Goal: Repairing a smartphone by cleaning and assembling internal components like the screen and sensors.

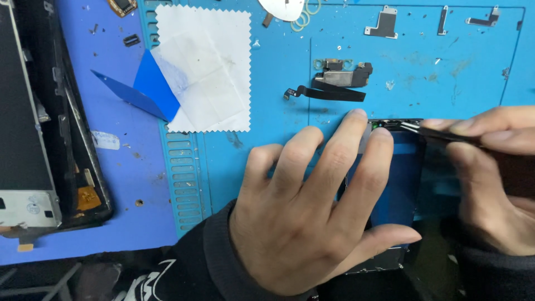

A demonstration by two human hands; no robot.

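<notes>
Tweezers, one pair, pinched in the right hand, touch the one phone frame; the left hand, fingers spread, presses it to the desk.

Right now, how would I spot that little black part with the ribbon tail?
Start at the white cloth on the blue mat and look just to its right. The black part lies above the left hand, alone in trailing a flat black ribbon.
</notes>
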